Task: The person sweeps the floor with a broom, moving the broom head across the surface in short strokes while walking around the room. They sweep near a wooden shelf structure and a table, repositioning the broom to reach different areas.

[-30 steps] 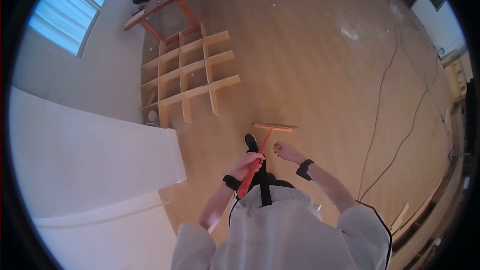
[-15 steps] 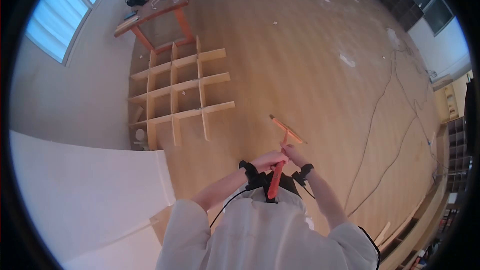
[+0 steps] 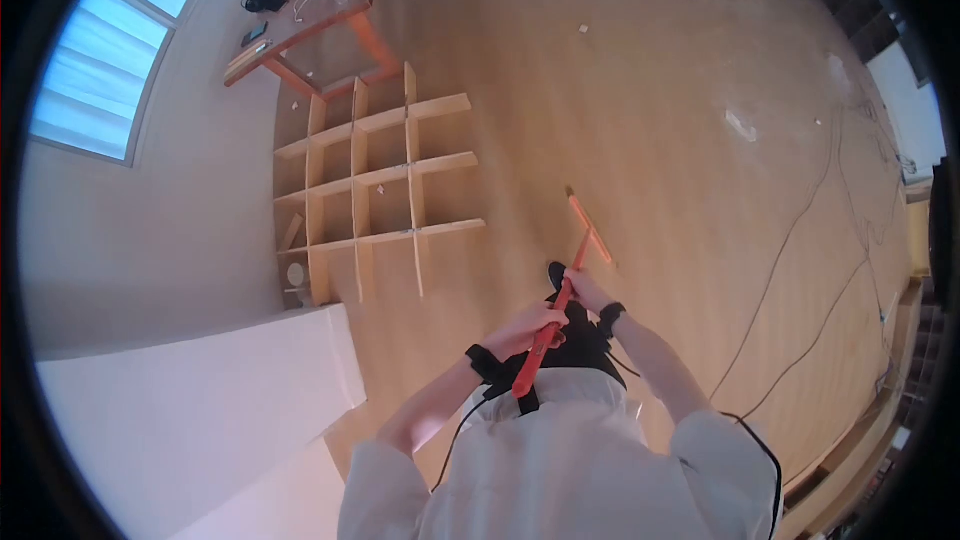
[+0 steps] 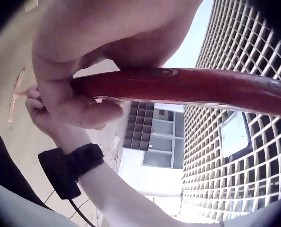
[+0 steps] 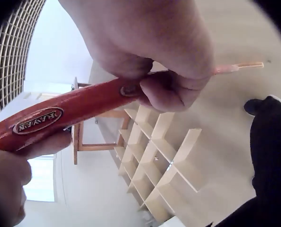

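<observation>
A red-handled tool with an orange crosspiece at its far end slants away from the body, the crosspiece low at the floor. My left hand grips the handle nearer its thick end. Farther along the shaft, my right hand holds it with curled fingers. In the left wrist view the left hand wraps the red handle, the right hand beyond it. The right wrist view shows the right hand round the handle, which bears an oval label.
A wooden grid frame lies on the floor at the left, beside a wooden table with cables. A white block-like surface stands at the near left. Cables run over the floor at the right. A shoe shows by the shaft.
The right hand, free one second ago, came onto the shaft and still grips it. The crosspiece swung from nearly level to a steep slant and moved forward and right. The view shifted too.
</observation>
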`<state>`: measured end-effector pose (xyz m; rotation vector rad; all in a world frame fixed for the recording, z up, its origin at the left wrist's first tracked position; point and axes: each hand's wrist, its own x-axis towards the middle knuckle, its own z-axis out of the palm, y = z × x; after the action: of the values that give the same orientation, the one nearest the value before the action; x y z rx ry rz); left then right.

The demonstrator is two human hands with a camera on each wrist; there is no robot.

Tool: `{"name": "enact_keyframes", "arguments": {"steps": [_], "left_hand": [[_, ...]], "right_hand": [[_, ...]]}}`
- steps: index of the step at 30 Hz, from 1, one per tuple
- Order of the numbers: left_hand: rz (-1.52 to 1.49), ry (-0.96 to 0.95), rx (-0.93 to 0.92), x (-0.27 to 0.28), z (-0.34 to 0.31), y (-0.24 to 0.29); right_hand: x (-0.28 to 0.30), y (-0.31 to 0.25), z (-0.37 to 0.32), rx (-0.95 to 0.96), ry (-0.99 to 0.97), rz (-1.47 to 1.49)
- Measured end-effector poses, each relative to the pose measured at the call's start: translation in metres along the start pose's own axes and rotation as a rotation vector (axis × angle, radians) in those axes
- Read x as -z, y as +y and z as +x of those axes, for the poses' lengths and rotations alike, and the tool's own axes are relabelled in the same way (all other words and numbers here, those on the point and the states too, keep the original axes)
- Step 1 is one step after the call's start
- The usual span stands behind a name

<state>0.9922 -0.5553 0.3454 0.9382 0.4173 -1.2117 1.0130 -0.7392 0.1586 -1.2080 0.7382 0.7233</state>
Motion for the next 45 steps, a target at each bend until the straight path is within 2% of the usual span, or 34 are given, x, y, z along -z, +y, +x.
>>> {"name": "enact_keyframes", "arguments": {"steps": [4,6,7,10,12,14,17,23,25,27,28,30,34,37,40,42,43,45], "left_hand": [[-0.197,0.067,0.007,-0.042,-0.002,0.077],[-0.29,0.109,0.035,-0.053,0.007,0.099],[-0.334,0.103,0.03,-0.057,0.013,0.108],[-0.406,0.13,0.021,-0.069,0.019,0.125],[-0.425,0.17,0.013,-0.072,0.033,0.133],[-0.418,0.172,-0.003,-0.073,0.046,0.137],[-0.443,0.188,-0.032,-0.069,0.064,0.137],[-0.549,0.205,-0.025,-0.055,0.088,0.15],[-0.511,0.208,-0.01,-0.049,0.099,0.149],[-0.474,0.211,0.005,-0.04,0.106,0.149],[-0.465,0.229,0.013,-0.038,0.107,0.149],[-0.462,0.249,0.03,-0.034,0.111,0.151],[-0.492,0.26,0.042,-0.029,0.108,0.148],[-0.479,0.271,0.04,-0.034,0.1,0.149],[-0.382,0.243,-0.025,-0.043,0.08,0.159],[-0.298,0.215,-0.088,-0.047,0.064,0.167],[-0.222,0.205,-0.133,-0.048,0.056,0.169],[-0.147,0.191,-0.188,-0.052,0.038,0.175]], "right_hand": [[0.02,-0.076,0.052,0.026,-0.075,-0.068],[0.029,-0.112,0.075,0.033,0.045,-0.215],[0.037,-0.121,0.093,0.067,0.038,-0.252],[0.05,-0.139,0.125,0.11,0.074,-0.3],[0.059,-0.151,0.146,0.07,0.097,-0.353],[0.071,-0.158,0.161,0.133,0.082,-0.377],[0.098,-0.133,0.22,0.143,0.133,-0.439],[0.107,-0.14,0.241,0.062,0.138,-0.392],[0.118,-0.126,0.251,0.053,0.155,-0.395],[0.121,-0.127,0.261,-0.095,0.056,-0.398],[0.117,-0.126,0.261,-0.107,0.057,-0.389],[0.109,-0.127,0.26,-0.004,0.168,-0.359],[0.1,-0.128,0.248,0.002,0.173,-0.325],[0.096,-0.138,0.228,0.057,0.139,-0.374],[0.091,-0.145,0.198,0.005,0.06,-0.301],[0.087,-0.147,0.174,0.163,-0.222,-0.32],[0.081,-0.151,0.156,0.171,-0.222,-0.327],[0.059,-0.169,0.117,0.796,-0.279,-0.865]]}}
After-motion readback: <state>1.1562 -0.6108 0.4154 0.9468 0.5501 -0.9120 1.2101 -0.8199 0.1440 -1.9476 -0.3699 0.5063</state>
